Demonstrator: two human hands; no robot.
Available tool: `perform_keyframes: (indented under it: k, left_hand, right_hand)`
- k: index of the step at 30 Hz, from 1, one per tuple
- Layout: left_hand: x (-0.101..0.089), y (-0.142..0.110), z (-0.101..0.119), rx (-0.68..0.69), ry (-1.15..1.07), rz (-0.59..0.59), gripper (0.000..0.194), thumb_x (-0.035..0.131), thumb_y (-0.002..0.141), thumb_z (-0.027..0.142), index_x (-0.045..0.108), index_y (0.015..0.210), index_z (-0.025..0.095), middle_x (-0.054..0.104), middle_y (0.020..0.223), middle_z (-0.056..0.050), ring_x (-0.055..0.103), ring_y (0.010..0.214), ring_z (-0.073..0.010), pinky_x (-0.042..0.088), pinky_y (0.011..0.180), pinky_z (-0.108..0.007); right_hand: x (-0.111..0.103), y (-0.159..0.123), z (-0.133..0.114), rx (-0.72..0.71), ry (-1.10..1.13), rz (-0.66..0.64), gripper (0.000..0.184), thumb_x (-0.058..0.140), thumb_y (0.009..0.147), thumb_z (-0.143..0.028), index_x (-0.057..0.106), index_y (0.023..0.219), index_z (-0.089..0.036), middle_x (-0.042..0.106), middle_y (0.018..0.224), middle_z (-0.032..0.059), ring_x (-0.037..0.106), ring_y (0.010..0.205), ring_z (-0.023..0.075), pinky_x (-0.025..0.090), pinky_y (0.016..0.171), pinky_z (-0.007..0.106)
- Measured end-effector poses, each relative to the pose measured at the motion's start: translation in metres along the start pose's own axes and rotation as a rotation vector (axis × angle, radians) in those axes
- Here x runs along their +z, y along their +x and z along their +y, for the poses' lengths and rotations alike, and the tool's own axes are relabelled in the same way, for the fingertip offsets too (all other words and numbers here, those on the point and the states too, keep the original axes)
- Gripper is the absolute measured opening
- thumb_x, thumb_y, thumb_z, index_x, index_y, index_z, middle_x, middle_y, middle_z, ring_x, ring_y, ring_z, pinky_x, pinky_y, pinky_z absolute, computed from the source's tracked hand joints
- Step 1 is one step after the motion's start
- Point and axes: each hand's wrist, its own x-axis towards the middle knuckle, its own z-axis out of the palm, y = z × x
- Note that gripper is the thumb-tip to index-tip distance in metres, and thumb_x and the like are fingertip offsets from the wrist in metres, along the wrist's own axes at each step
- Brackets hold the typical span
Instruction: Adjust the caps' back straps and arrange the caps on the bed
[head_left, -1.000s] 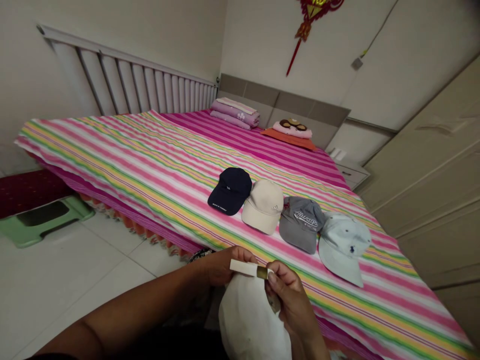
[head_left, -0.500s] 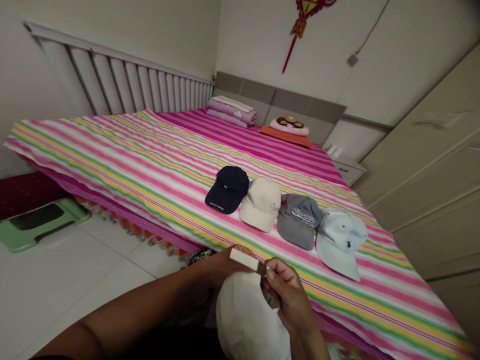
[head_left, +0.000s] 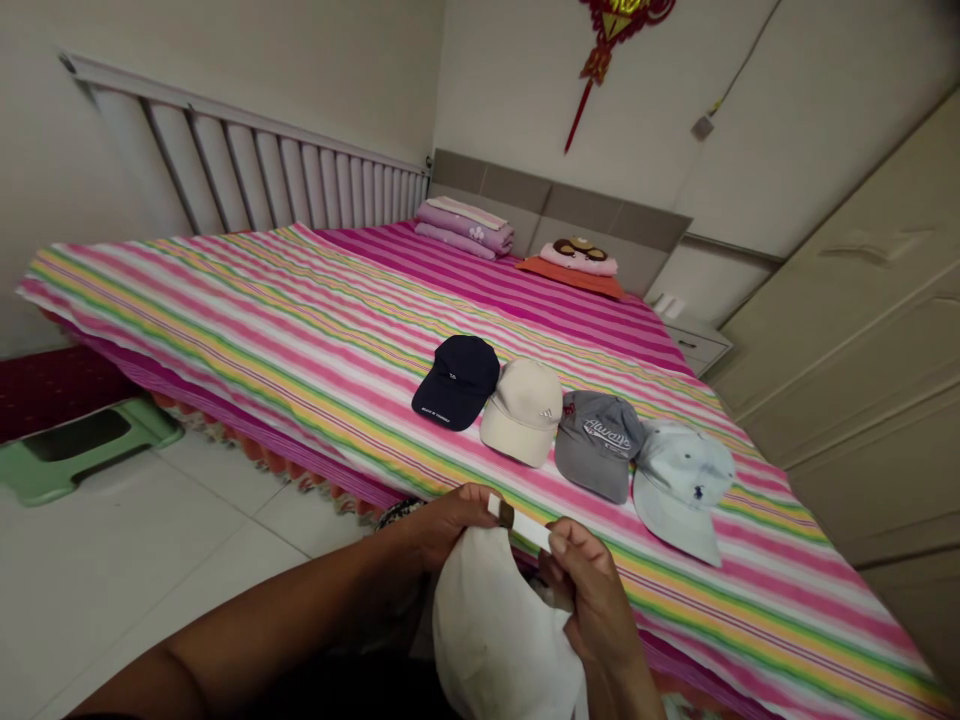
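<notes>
Low in the view, in front of the bed, both my hands hold a white cap (head_left: pixel 491 640). My left hand (head_left: pixel 442 520) pinches the metal buckle end of its white back strap (head_left: pixel 521 524). My right hand (head_left: pixel 589 590) pinches the strap's free end, with the cap's crown hanging below. On the striped bedspread (head_left: pixel 300 310) just beyond lie a navy cap (head_left: pixel 457 380), a cream cap (head_left: pixel 523 410), a grey cap (head_left: pixel 600 442) and a pale blue cap (head_left: pixel 686 480), side by side in a row.
Folded purple bedding (head_left: pixel 466 226) and an orange and pink pillow (head_left: pixel 577 262) lie at the headboard. A green stool (head_left: pixel 82 445) stands on the tiled floor at left. A nightstand (head_left: pixel 694 340) and wardrobe doors (head_left: pixel 862 330) line the right side.
The strap has slid through the buckle: the buckle is now at my left fingers and the white strap stretches toward my right hand. The view shifted slightly.
</notes>
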Motion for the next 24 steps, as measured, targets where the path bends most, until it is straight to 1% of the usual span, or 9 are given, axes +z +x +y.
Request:
perform_keyframes:
  k: [4,7,10,13,16,21,24]
  left_hand:
    - [-0.004,0.000,0.002,0.024,-0.016,0.020,0.020,0.069,0.051,0.020,0.051,0.051,0.012,0.047,0.041,0.004,0.039,0.035,-0.0048,0.029,0.040,-0.018]
    - [-0.007,-0.001,0.004,0.035,-0.017,0.034,0.024,0.072,0.050,0.025,0.053,0.053,0.012,0.048,0.043,0.003,0.039,0.036,-0.0049,0.029,0.040,-0.018]
    - [-0.010,-0.001,0.004,0.049,0.003,0.042,0.029,0.074,0.048,0.030,0.054,0.055,0.011,0.048,0.044,0.003,0.039,0.038,-0.0047,0.030,0.042,-0.018]
    - [-0.012,0.000,0.003,0.072,0.018,0.050,0.033,0.075,0.047,0.036,0.054,0.055,0.012,0.046,0.044,0.004,0.036,0.038,-0.0041,0.029,0.042,-0.018]
    - [-0.012,0.001,0.003,0.079,0.013,0.087,0.034,0.075,0.047,0.038,0.055,0.056,0.012,0.046,0.044,0.004,0.036,0.039,-0.0042,0.029,0.042,-0.018]
    - [-0.017,0.000,0.004,0.077,-0.028,0.113,0.031,0.074,0.048,0.035,0.058,0.058,0.010,0.047,0.044,0.003,0.037,0.037,-0.0044,0.028,0.041,-0.018]
    - [-0.022,-0.002,0.004,0.086,-0.083,0.156,0.027,0.074,0.049,0.031,0.058,0.057,0.011,0.049,0.045,0.003,0.040,0.038,-0.0052,0.030,0.041,-0.018]
  right_hand:
    - [-0.003,0.002,0.000,-0.050,0.113,0.013,0.028,0.065,0.067,-0.032,0.043,0.055,-0.018,0.030,0.042,-0.0087,0.019,0.040,0.0053,0.014,0.039,0.019]
    - [-0.005,0.004,-0.002,-0.089,0.224,0.023,0.025,0.062,0.070,-0.029,0.043,0.058,-0.019,0.033,0.043,-0.0084,0.021,0.039,0.0056,0.018,0.040,0.019]
    - [-0.006,0.005,-0.004,-0.130,0.286,0.036,0.027,0.061,0.072,-0.028,0.040,0.057,-0.019,0.036,0.046,-0.0075,0.024,0.040,0.0060,0.022,0.042,0.020]
    - [-0.004,0.006,-0.004,-0.144,0.281,0.039,0.027,0.060,0.073,-0.027,0.040,0.057,-0.019,0.037,0.047,-0.0069,0.026,0.041,0.0065,0.022,0.042,0.020]
    - [-0.001,0.008,-0.004,-0.140,0.261,0.031,0.025,0.057,0.076,-0.028,0.041,0.059,-0.019,0.038,0.047,-0.0067,0.027,0.040,0.0069,0.023,0.041,0.020]
    - [0.004,0.009,-0.004,-0.141,0.211,0.033,0.026,0.054,0.079,-0.031,0.041,0.061,-0.019,0.040,0.046,-0.0066,0.029,0.039,0.0068,0.024,0.039,0.020]
    - [0.005,0.010,-0.003,-0.119,0.140,0.039,0.026,0.055,0.078,-0.035,0.042,0.062,-0.019,0.042,0.045,-0.0065,0.031,0.039,0.0067,0.024,0.039,0.019]
